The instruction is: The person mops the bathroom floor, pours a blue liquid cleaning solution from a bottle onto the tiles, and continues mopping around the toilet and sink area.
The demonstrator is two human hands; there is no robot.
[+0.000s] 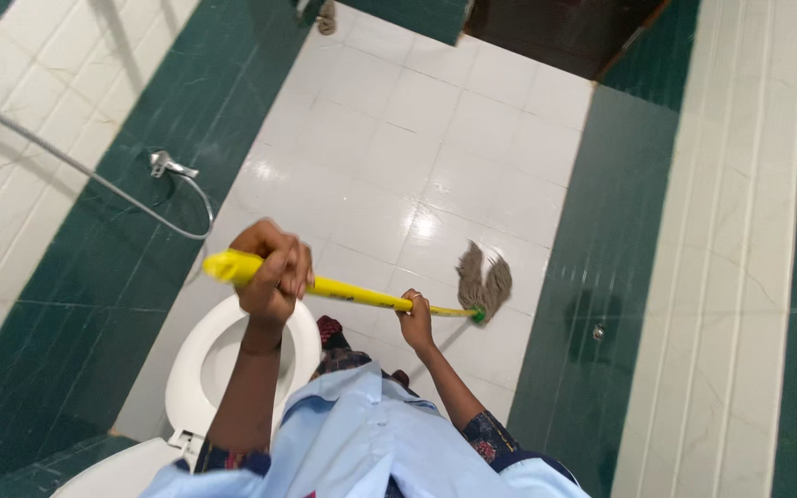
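A mop with a yellow handle point(352, 294) lies slanted across the view. Its grey-brown string head point(484, 282) rests on the white tiled floor point(417, 138). My left hand point(272, 270) is closed around the handle near its top end, above the toilet. Lower down the handle, close to the mop head, my right hand point(414, 310) grips it as well. Both forearms reach out from light blue sleeves at the bottom of the view.
A white toilet point(197, 369) with its seat down stands at the lower left, under my left arm. A metal hose and spray fitting point(170, 166) hang on the green and white tiled left wall. Another tiled wall point(694, 277) rises on the right. A dark doorway point(555, 32) lies at the far end.
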